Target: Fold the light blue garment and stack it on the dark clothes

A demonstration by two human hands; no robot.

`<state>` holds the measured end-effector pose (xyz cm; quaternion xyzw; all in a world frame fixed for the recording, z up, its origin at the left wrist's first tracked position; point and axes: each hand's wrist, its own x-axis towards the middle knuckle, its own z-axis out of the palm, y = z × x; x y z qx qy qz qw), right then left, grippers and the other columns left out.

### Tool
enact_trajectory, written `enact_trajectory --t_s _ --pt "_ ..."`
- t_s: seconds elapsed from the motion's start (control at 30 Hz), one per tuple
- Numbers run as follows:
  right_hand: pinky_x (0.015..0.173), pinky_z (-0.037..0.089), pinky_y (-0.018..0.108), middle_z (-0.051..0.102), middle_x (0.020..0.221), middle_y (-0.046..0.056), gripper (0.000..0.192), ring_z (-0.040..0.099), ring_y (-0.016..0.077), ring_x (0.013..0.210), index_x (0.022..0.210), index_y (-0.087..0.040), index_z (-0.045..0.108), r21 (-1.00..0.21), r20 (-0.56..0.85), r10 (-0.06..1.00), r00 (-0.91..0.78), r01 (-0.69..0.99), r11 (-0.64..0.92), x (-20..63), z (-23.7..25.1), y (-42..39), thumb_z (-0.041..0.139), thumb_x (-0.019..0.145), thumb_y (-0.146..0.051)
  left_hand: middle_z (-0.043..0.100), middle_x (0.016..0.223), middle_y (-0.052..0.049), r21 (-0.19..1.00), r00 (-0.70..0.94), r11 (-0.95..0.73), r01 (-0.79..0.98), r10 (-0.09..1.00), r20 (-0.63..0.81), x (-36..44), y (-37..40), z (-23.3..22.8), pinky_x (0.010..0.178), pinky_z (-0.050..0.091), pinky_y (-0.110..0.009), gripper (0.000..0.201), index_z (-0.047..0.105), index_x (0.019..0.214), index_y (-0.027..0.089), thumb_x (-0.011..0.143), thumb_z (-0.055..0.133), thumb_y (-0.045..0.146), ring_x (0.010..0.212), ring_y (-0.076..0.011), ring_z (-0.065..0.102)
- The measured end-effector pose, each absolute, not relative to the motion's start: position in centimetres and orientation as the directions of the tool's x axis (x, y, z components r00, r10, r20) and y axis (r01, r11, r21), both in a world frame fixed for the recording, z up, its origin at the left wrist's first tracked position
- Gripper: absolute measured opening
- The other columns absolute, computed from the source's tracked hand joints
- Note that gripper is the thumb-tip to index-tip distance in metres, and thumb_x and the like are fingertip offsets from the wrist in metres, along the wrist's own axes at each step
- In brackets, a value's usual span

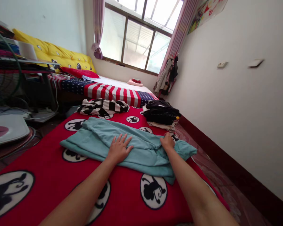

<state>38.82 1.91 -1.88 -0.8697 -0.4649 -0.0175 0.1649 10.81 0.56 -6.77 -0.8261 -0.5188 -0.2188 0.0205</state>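
Observation:
A teal garment [96, 138] lies spread across a red blanket [49, 175] printed with round black-and-white monkey figures. My left hand [119, 147] rests flat on the middle of the garment, fingers apart. At the cloth's right side, my right hand [167, 142] is closed around a bunched fold of the teal garment. Both forearms reach in from the bottom of the view.
A black-and-white striped garment [102, 106] lies beyond the teal one. A pile of dark folded clothes [160, 113] sits at the blanket's far right. Behind is a bed with a stars-and-stripes cover [113, 91]. A white wall [238, 94] runs along the right; a fan and cluttered shelf [11, 59] stand left.

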Motion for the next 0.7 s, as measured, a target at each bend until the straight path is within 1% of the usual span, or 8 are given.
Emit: enact_trajectory --t_s 0.07,0.13,0.23,0.3,0.4,0.5,0.63,0.7 --pt "0.083 0.048 0.035 0.067 0.109 0.015 0.038 0.065 0.0257 0.103 0.122 -0.015 0.054 -0.254 0.184 0.788 0.588 0.803 -0.540 39.1 -2.2 1.8 0.049 0.085 -0.024 0.041 0.150 -0.007 0.182 0.358 -0.449 0.875 0.852 0.381 10.9 0.5 -6.7 0.112 0.023 -0.054 0.052 0.044 0.141 0.031 0.094 0.038 0.052 0.139 -0.0315 0.033" --pt "0.083 0.048 0.035 0.067 0.107 0.015 0.033 0.064 0.0262 0.103 0.116 -0.015 0.058 -0.217 0.176 0.789 0.589 0.805 -0.553 39.5 -2.4 1.6 0.050 0.085 -0.025 0.041 0.150 -0.006 0.172 0.357 -0.445 0.879 0.853 0.380 10.9 0.4 -6.7 0.112 0.023 -0.053 0.053 0.044 0.141 0.031 0.094 0.037 0.053 0.139 -0.0309 0.033" --pt "0.083 0.047 0.038 0.067 0.104 0.018 0.026 0.064 0.0289 0.102 0.106 -0.013 0.064 -0.147 0.177 0.813 0.555 0.831 -0.536 39.7 -2.1 1.7 0.053 0.085 -0.025 0.041 0.150 -0.006 0.166 0.356 -0.442 0.881 0.853 0.381 10.9 0.3 -6.7 0.112 0.023 -0.053 0.053 0.043 0.142 0.031 0.094 0.037 0.053 0.139 -0.0306 0.034" --pt "0.085 0.046 0.039 0.063 0.110 0.020 0.028 0.061 0.0295 0.106 0.109 -0.012 0.063 -0.108 0.202 0.829 0.521 0.853 -0.510 39.4 -1.6 2.0 0.056 0.085 -0.023 0.041 0.150 -0.006 0.168 0.353 -0.440 0.882 0.853 0.384 10.9 0.3 -6.7 0.112 0.024 -0.052 0.053 0.044 0.142 0.031 0.094 0.037 0.053 0.139 -0.0306 0.034" --pt "0.091 0.043 0.038 0.056 0.124 0.019 0.036 0.054 0.0289 0.116 0.119 -0.016 0.058 -0.035 0.298 0.874 0.384 0.919 -0.392 38.6 -1.1 2.6 0.059 0.085 -0.028 0.042 0.149 -0.006 0.173 0.349 -0.440 0.881 0.852 0.391 10.8 0.2 -6.7 0.112 0.024 -0.053 0.052 0.044 0.141 0.031 0.094 0.037 0.052 0.139 -0.0306 0.034" --pt "0.093 0.040 0.039 0.057 0.123 0.016 0.037 0.052 0.0290 0.116 0.119 -0.018 0.060 0.053 0.332 0.913 0.237 0.962 -0.269 38.1 -1.4 3.2 0.057 0.088 -0.036 0.042 0.149 -0.005 0.179 0.346 -0.442 0.879 0.849 0.399 10.9 0.2 -6.6 0.112 0.024 -0.053 0.052 0.044 0.141 0.032 0.094 0.038 0.052 0.138 -0.0303 0.034" --pt "0.086 0.043 0.035 0.066 0.110 0.011 0.025 0.058 0.0258 0.107 0.102 -0.019 0.068 0.028 0.259 0.921 0.290 0.951 -0.307 38.6 -2.7 4.0 0.052 0.089 -0.033 0.042 0.149 -0.005 0.190 0.338 -0.438 0.879 0.851 0.401 10.9 0.2 -6.6 0.112 0.024 -0.052 0.052 0.044 0.141 0.033 0.094 0.037 0.053 0.139 -0.0299 0.034" --pt "0.082 0.044 0.034 0.068 0.106 0.011 0.024 0.061 0.0251 0.103 0.096 -0.019 0.070 -0.001 0.258 0.909 0.327 0.941 -0.338 39.0 -3.1 4.4 0.050 0.090 -0.032 0.041 0.150 -0.004 0.195 0.335 -0.437 0.878 0.852 0.402 10.9 0.2 -6.7 0.113 0.024 -0.052 0.052 0.044 0.141 0.033 0.094 0.037 0.054 0.139 -0.0297 0.033"
